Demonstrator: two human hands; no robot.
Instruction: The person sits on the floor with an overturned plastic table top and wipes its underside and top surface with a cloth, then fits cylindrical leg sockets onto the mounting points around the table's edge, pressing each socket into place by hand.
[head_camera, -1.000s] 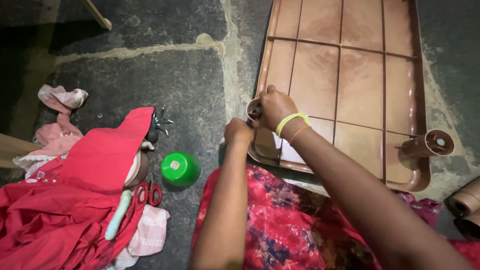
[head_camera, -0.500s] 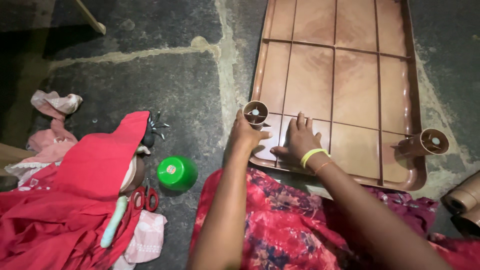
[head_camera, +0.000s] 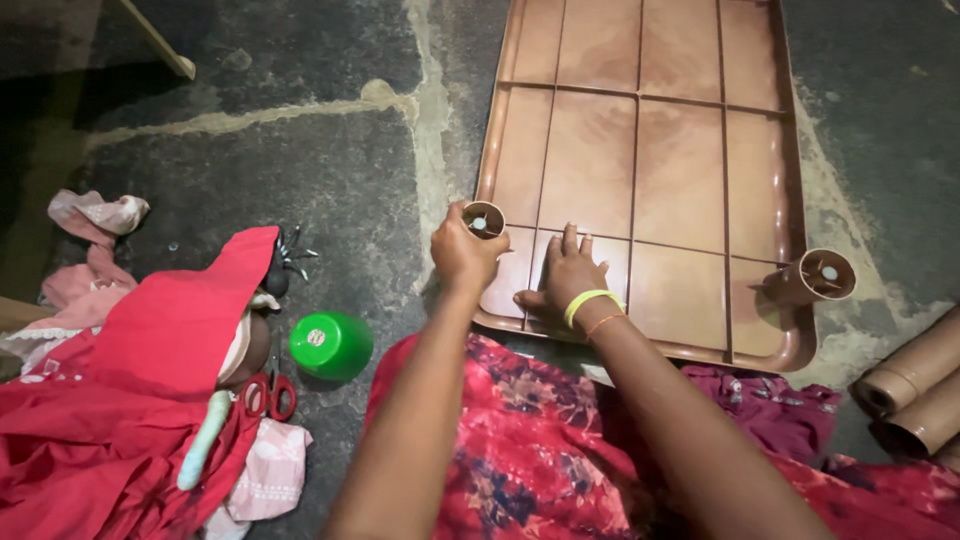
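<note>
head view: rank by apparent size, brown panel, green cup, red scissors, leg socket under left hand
1. Brown panel
2. Green cup
3. Red scissors and leg socket: look about alike, both partly hidden, the socket by the left hand, so unranked.

Cup (head_camera: 330, 345) left of tabletop (head_camera: 640, 160), scissors (head_camera: 268, 395) beside cup

Both arms stretched out forward, bare, side by side. Left hand (head_camera: 463, 250) curled into a loose fist, knuckles up, fingers wrapped shut around something small. Right hand (head_camera: 572, 272) pressed down flat, palm down, fingers spread and pointing away. A yellow band and a thin bangle on the right wrist. Hands near each other, not touching.
</note>
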